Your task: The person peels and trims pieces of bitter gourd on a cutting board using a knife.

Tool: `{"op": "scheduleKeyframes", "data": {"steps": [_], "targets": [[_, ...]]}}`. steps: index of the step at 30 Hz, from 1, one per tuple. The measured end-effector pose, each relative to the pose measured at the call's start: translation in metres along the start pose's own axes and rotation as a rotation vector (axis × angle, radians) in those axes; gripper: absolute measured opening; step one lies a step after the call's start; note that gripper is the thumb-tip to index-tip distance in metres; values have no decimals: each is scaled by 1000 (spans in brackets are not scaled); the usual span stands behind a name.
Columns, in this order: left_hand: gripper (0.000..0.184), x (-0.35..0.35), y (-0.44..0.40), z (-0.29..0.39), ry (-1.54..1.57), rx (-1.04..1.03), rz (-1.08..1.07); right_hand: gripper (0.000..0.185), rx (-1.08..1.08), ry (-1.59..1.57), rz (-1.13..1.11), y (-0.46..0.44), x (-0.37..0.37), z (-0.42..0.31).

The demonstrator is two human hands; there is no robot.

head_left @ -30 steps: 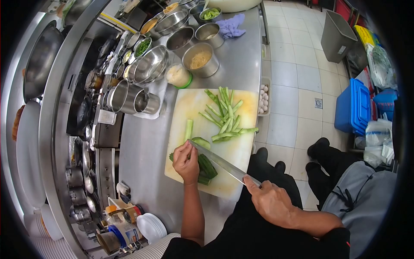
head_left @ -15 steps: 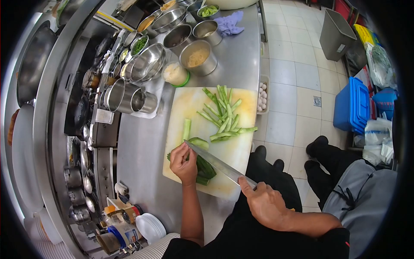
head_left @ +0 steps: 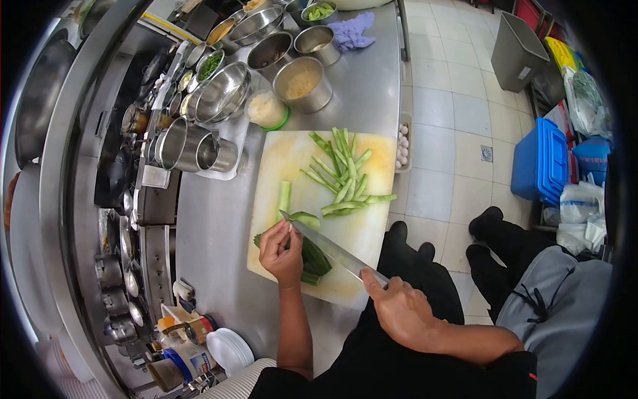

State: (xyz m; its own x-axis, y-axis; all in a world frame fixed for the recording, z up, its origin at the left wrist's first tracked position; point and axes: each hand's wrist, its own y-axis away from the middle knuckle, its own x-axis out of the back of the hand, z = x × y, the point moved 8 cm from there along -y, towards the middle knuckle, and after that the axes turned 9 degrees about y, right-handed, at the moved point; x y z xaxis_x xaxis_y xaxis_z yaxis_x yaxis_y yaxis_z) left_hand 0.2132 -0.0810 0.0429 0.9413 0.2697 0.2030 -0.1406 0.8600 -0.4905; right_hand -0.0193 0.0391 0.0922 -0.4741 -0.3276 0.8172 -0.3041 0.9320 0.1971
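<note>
My right hand (head_left: pixel 402 309) grips a long knife (head_left: pixel 332 249), whose blade slants up and left across the white cutting board (head_left: pixel 269 176). The tip reaches the fingertips of my left hand (head_left: pixel 282 251). Those fingers are pinched together, and whatever is between them is too small to name. Dark green vegetable pieces (head_left: pixel 316 261) lie beside my left hand, partly under the blade. A pale green piece (head_left: pixel 306 220) rests just above the blade, and an upright strip (head_left: pixel 285 199) lies farther left. Several light green strips (head_left: pixel 345 173) are heaped on the board's upper right.
Metal pots (head_left: pixel 302 85), bowls (head_left: pixel 224 93) and a green-based tub (head_left: pixel 267 110) stand beyond the board. A purple cloth (head_left: pixel 353 32) lies behind them. Stacked white plates (head_left: pixel 229 352) are at the lower left. A person in a grey apron (head_left: pixel 565 312) stands at right, near a blue bin (head_left: pixel 541 159).
The view has shifted a little, so the board and pots appear slightly farther left and higher. Both hands keep nearly the same pose, with the knife still at my left fingertips.
</note>
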Motion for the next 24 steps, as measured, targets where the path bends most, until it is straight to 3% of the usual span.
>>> {"op": "scheduleKeyframes", "data": {"steps": [15,17,24], "targets": [[19,4,2,6,-11,24,12,52,5,-58,0,-16,-8,1],[19,5,2,5,-6,18,8,61,1,-36,5,-19,-13,2],[19,7,3,4,-13,23,9,61,-15,-7,-9,-27,-13,0]]}}
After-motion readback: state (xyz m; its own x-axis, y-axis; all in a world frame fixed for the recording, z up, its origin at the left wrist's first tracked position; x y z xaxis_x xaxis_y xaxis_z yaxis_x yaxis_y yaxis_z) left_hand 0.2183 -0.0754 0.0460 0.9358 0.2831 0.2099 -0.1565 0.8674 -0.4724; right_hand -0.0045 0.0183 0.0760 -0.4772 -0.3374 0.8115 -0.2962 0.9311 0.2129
